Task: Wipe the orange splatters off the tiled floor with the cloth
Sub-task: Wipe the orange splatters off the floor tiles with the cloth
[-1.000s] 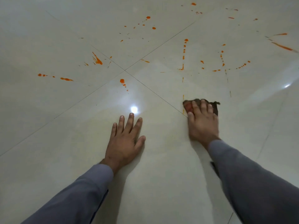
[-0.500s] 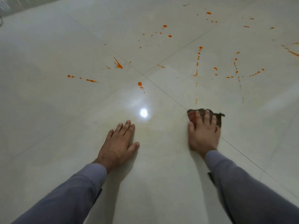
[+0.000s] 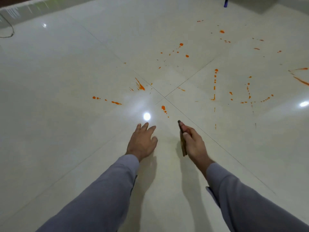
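Note:
Orange splatters dot the pale tiled floor (image 3: 66, 114) ahead of me: a streaked blot (image 3: 140, 86) left of the tile cross, a small drop (image 3: 163, 107) just beyond my hands, a dotted line (image 3: 215, 82) to the right, and several more farther off. My right hand (image 3: 194, 142) is shut on a dark brown cloth (image 3: 182, 144), held edge-on and lifted off the floor. My left hand (image 3: 142, 141) hovers palm down with fingers apart, holding nothing. Both arms wear grey sleeves.
Grout lines cross at a point (image 3: 164, 97) just ahead. A wall base with a dark cable (image 3: 8, 33) runs along the far left. A blue object (image 3: 226, 2) stands at the far top right. Bright light reflections (image 3: 146, 116) shine on the glossy tiles.
My right hand has lifted the cloth off the floor and turned it on edge, moving left. My left hand has risen from flat on the tile. The view has pulled back.

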